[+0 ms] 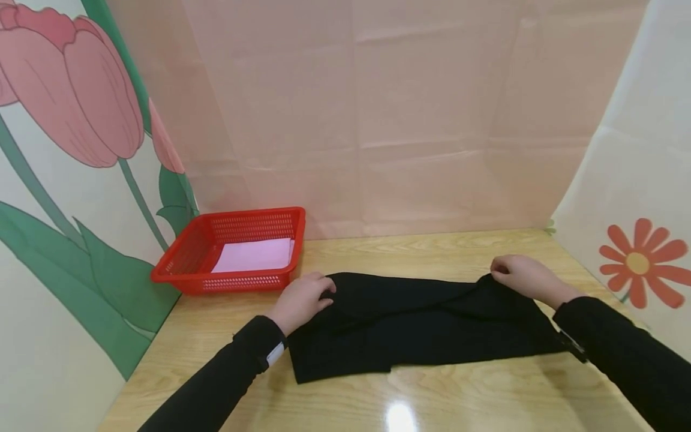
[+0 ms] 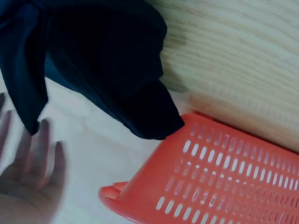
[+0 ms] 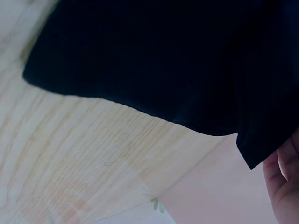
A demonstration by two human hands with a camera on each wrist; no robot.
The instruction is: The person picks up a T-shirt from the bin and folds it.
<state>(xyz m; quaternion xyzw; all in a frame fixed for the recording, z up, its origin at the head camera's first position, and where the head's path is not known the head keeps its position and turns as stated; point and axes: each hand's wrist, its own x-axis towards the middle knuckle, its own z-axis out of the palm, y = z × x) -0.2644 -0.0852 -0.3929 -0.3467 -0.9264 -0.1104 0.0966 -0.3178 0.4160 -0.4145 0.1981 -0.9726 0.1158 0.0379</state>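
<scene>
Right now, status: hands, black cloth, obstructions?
Right hand pinching black cloth at far edge; left hand at its left end, grip unclear. Red basket close beside left hand.

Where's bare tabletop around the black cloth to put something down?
Bare table lies in front of the black cloth, between both sleeves, and behind it, up to the pink backdrop. It's crowded between the red basket and left hand.

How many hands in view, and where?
2. The left hand is at the left end of the black cloth, near the red basket; the right hand pinches its far edge, toward the right. No others show.
</scene>
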